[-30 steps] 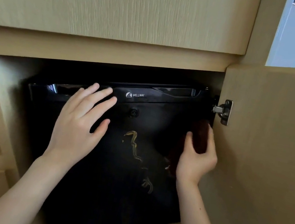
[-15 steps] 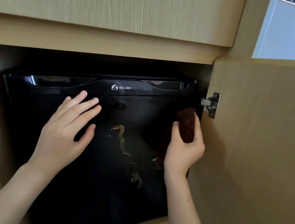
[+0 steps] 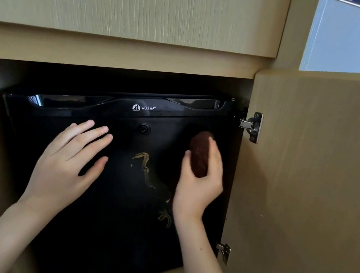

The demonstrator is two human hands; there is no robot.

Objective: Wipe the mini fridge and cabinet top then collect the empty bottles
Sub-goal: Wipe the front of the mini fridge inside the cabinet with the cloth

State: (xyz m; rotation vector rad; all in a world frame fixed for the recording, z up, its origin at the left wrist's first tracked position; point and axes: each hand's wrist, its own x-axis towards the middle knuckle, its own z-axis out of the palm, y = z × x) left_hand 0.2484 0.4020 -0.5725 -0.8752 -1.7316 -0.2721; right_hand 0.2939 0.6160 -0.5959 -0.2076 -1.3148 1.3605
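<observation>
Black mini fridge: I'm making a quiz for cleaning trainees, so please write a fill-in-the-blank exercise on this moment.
1. The right hand grips a dark brown ____ against the glossy black mini fridge.
2. The left hand lies flat on the door, below the white brand name ____.
3. The light wooden cabinet door beside it stands ____.
Missing: cloth; WELLWAY; open.

The right hand (image 3: 198, 187) covers the lower part of the brown cloth (image 3: 198, 154) and part of the gold figure (image 3: 145, 158) on the mini fridge (image 3: 97, 230) door. The fridge's top and sides are lost in shadow. The open cabinet door (image 3: 319, 197) runs off the right edge, and both forearms run off the bottom.
</observation>
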